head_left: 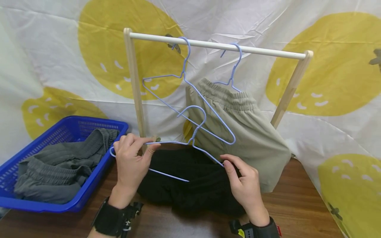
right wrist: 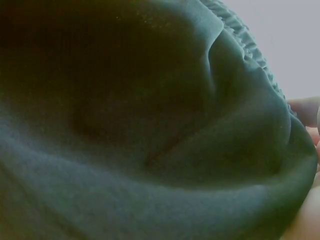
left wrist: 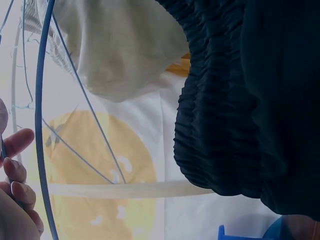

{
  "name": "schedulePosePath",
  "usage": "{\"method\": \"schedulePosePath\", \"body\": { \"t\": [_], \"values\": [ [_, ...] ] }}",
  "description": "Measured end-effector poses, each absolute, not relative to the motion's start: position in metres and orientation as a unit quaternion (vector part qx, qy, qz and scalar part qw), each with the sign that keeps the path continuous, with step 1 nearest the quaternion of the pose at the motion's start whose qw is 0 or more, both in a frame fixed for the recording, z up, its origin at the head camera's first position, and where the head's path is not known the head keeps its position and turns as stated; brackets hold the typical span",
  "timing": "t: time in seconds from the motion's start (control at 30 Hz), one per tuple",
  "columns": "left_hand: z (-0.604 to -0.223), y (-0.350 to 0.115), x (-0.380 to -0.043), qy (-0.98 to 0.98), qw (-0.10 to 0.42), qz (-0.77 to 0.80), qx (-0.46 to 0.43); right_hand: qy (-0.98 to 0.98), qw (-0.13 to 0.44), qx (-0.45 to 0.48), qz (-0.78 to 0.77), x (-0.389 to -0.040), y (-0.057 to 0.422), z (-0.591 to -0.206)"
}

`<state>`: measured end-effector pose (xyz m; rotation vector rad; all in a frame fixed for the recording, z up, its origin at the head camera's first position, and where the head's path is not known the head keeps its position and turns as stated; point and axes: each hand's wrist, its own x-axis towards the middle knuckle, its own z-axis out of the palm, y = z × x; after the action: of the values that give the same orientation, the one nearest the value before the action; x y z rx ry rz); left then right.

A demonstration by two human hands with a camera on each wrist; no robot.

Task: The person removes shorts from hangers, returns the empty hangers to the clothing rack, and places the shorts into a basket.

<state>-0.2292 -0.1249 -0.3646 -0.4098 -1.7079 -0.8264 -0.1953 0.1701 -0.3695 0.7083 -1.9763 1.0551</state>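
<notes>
Nearest: your left hand [head_left: 131, 162] pinches one shoulder of a light-blue wire clothes hanger [head_left: 194, 134], thumb against fingers; your right hand [head_left: 245, 180] pinches the other shoulder. Cannot tell whether those right fingertips also catch cloth. Black cloth garment with a gathered elastic waistband [head_left: 190, 198] lies below the hanger; the lower bar disappears at it.

Step, as judged: fitting hanger into waistband. Next move likely calls for seating the left end inside and spreading the band evenly.

Left: blue plastic basket [head_left: 101, 167], grey garment [head_left: 62, 168] inside.

Farther: wooden-legged rack with white rail [head_left: 268, 51], carrying a bare blue hanger [head_left: 186, 61] and hanger-hung beige shorts [head_left: 232, 129].
</notes>
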Motion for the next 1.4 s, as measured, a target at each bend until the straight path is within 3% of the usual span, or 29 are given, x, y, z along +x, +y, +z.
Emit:
{"method": "schedulePosePath", "body": {
  "t": [0.9,1.4],
  "values": [
    [-0.359,-0.145,-0.229,-0.725,0.573,-0.357,-0.139,-0.788,0.399,0.233,0.408,-0.196,0.177,-0.367],
    [-0.356,-0.151,-0.227,-0.729,0.574,-0.356,-0.11,-0.825,0.363,0.192,0.389,-0.197,0.183,-0.368]
  ]
}}
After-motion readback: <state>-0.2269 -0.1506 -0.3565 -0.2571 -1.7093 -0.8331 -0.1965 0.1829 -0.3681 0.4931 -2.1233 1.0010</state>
